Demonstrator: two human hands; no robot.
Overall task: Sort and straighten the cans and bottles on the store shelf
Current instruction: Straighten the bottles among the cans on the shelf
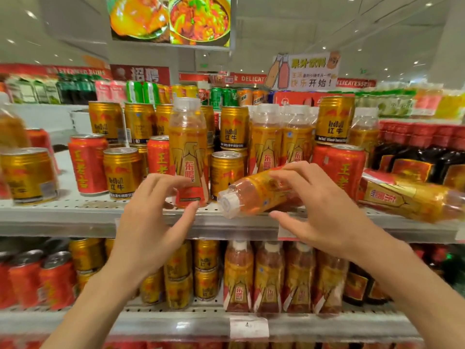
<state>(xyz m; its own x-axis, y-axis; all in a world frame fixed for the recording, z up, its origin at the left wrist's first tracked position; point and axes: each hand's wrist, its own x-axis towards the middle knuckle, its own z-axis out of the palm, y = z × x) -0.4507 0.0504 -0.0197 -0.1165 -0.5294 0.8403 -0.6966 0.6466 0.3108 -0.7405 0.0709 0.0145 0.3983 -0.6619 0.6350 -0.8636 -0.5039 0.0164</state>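
Bottle (254, 192) on its side, cap over shelf edge (226, 226), between hands.

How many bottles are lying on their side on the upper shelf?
2: one tipped bottle at the shelf's front edge under the right hand, another fallen bottle at far right. Others may be hidden behind.

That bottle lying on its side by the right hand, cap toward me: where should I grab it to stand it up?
Grip the tipped bottle round its labelled middle, from above and the right where the right hand is. The body is widest there, and the white cap overhangs the shelf edge, so swing that end up.
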